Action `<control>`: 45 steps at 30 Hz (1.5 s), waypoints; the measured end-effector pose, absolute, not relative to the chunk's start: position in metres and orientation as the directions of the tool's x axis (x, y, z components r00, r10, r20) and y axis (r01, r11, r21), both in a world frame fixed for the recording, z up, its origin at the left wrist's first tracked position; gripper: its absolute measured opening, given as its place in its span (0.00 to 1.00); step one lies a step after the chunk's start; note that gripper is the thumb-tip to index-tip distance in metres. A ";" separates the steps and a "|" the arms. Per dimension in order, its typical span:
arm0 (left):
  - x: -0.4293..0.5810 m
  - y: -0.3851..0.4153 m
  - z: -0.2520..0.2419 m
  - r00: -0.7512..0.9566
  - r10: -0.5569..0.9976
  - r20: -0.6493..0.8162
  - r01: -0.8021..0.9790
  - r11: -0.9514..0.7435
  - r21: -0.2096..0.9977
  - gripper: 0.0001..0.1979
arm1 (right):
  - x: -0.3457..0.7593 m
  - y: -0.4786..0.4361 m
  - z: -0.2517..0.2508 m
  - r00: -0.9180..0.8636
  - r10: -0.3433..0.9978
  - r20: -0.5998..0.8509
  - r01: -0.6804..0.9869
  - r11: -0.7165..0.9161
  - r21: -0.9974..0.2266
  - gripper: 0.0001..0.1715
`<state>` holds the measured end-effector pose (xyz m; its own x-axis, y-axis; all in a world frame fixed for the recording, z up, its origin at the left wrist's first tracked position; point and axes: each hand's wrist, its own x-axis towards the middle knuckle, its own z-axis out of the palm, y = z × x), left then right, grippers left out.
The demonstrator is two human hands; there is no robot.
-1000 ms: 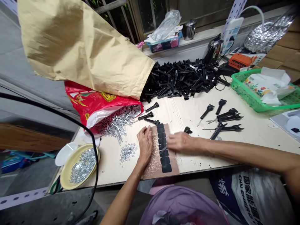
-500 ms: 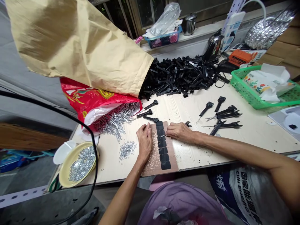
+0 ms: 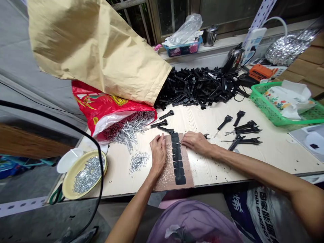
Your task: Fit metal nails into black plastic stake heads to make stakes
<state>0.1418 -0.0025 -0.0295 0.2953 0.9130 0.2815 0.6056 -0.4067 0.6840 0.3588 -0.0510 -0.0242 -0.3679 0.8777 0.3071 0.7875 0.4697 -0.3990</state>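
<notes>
A column of several rounded black pads (image 3: 179, 171) lies on a brown board (image 3: 187, 175) sprinkled with pale specks. My right hand (image 3: 196, 141) is closed in a pinch at the board's right side, near the upper pads. From its fingertips a thin silvery metal piece (image 3: 178, 143) points left over one pad; its full shape is hidden. My left hand (image 3: 158, 153) lies along the board's left edge, its fingers lying together and holding nothing I can see. Beside it is a small heap of shiny metal bits (image 3: 139, 161).
A yellow bowl (image 3: 66, 190) of metal bits stands left. Behind lie a red bag (image 3: 101, 104) spilling metal pins (image 3: 129, 131), and a heap of black plastic parts (image 3: 197, 84). Black-handled pieces (image 3: 224, 123) and a green basket (image 3: 268, 111) are at right. A black cable (image 3: 50, 109) crosses the left foreground.
The whole view has shifted slightly, moving the scene to the right. Both hands keep nearly the same places by the board, and the metal piece stays in my right fingers.
</notes>
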 end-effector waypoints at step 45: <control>-0.006 -0.042 -0.017 0.192 0.901 0.388 0.813 -0.368 0.452 0.10 | 0.274 0.079 -0.002 -0.117 0.992 -0.044 0.993 0.115 -0.039 0.17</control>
<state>-0.0058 -0.0422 -0.0175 0.1923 0.9014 0.3880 0.8127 -0.3678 0.4519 0.2744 0.0785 -0.0021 -0.1165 0.9922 -0.0441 0.9926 0.1148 -0.0387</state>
